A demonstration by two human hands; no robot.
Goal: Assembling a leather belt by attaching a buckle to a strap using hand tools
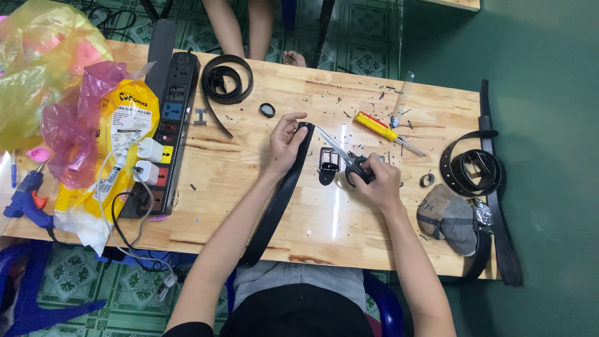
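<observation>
Trimming looks like the step in hand: the left hand (284,146) pins the black belt's end (304,134) to the wooden surface (249,187), while the right hand (374,181) grips scissors (340,153) with blades at that end. Far left lies a yellow-and-white printed bag (125,125) beside a black power strip (171,118).

Pale wooden desk (262,206) on green patterned floor tiles (81,274); plain green floor (549,62) at right; blue plastic chair (25,287) lower left.
</observation>
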